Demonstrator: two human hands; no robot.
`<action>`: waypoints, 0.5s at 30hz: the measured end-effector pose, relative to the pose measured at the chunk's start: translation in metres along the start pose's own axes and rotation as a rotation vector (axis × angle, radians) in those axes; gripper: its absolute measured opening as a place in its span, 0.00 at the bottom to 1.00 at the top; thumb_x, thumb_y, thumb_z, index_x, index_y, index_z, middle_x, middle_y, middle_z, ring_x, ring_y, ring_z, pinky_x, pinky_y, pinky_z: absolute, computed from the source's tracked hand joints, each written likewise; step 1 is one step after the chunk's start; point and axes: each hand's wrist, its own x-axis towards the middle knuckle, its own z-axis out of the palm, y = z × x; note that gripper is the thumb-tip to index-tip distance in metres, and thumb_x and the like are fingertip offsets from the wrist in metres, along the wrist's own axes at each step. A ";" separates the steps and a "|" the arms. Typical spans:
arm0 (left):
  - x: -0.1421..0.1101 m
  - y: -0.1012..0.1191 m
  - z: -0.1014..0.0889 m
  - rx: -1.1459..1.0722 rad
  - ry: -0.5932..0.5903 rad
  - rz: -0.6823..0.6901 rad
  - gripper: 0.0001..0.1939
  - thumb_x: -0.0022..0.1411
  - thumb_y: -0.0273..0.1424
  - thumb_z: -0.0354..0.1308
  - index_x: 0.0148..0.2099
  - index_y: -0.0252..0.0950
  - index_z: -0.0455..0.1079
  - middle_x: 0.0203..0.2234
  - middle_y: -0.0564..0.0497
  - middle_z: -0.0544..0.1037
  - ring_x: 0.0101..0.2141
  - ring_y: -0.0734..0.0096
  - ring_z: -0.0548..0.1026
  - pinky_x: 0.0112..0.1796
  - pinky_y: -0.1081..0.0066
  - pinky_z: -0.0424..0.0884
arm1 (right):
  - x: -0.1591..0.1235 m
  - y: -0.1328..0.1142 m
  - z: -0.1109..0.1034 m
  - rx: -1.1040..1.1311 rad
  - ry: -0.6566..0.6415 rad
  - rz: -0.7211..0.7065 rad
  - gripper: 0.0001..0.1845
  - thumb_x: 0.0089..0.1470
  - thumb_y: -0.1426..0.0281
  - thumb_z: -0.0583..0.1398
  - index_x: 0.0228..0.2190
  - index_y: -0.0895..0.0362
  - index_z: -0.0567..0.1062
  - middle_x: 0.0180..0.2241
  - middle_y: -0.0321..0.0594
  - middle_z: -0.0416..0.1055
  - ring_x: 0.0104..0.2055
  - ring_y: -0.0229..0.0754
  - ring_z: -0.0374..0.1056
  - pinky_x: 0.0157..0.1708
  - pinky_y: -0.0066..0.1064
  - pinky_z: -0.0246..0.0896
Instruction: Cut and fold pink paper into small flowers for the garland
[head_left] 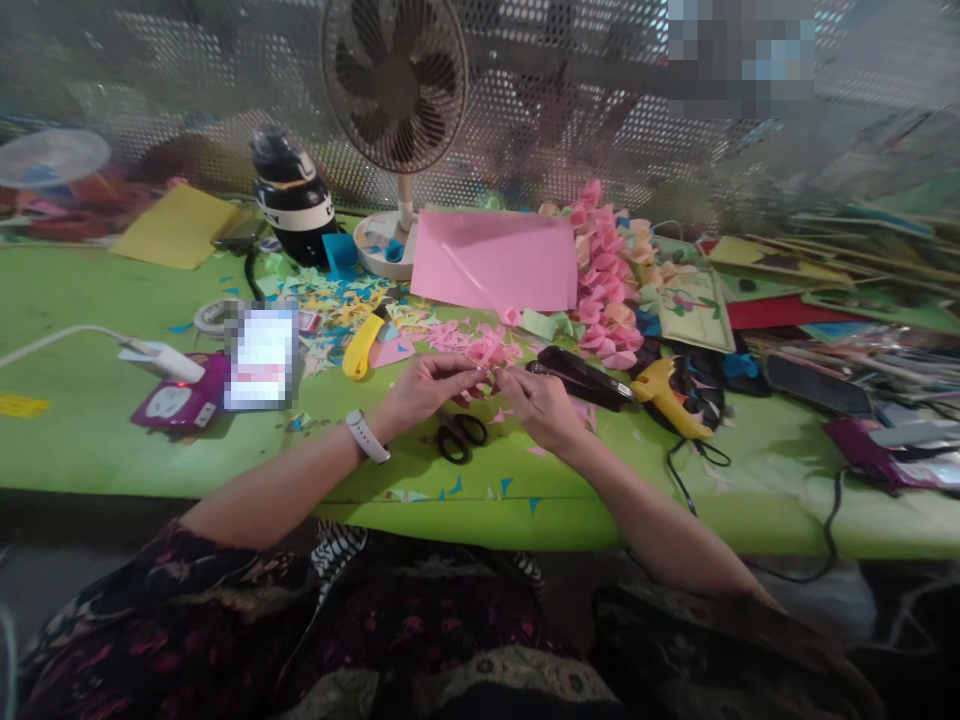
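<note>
The left hand (435, 385) and right hand (538, 402) pinch a pink paper piece (477, 394) between their fingertips, above the counter (559, 525) toward its front edge. Black-handled scissors (454, 456) lie beneath (blades hidden from view), a black stapler (585, 380) just beyond the right hand, and a fan (394, 90) stands near the back edge.

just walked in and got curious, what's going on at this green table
A person sits at the green table, left hand and right hand close together, fingertips pinching what looks like a small pink piece. The scissors lie on the table beside the left hand, not held. Beyond the hands are colored paper scraps, a pink sheet and, to its right, a heap of mostly pink pieces.
</note>
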 end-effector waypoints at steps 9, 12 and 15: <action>-0.001 0.000 0.001 -0.004 0.006 0.010 0.20 0.54 0.46 0.70 0.39 0.34 0.81 0.30 0.47 0.83 0.29 0.72 0.80 0.27 0.75 0.75 | 0.000 0.000 0.001 -0.004 -0.005 -0.036 0.25 0.66 0.53 0.49 0.21 0.54 0.59 0.20 0.35 0.61 0.22 0.36 0.54 0.24 0.31 0.47; -0.002 0.002 0.001 0.004 -0.001 0.012 0.19 0.54 0.46 0.69 0.38 0.34 0.80 0.28 0.48 0.83 0.27 0.74 0.79 0.26 0.75 0.74 | 0.000 0.000 0.000 0.001 -0.007 -0.039 0.26 0.65 0.52 0.50 0.21 0.54 0.59 0.20 0.35 0.60 0.22 0.36 0.54 0.25 0.32 0.46; -0.002 0.003 0.002 -0.013 -0.004 0.022 0.19 0.54 0.46 0.70 0.38 0.34 0.80 0.27 0.49 0.82 0.25 0.75 0.77 0.25 0.75 0.74 | -0.001 0.000 -0.001 0.016 -0.013 -0.039 0.25 0.65 0.52 0.50 0.21 0.54 0.60 0.20 0.35 0.59 0.21 0.36 0.53 0.25 0.32 0.46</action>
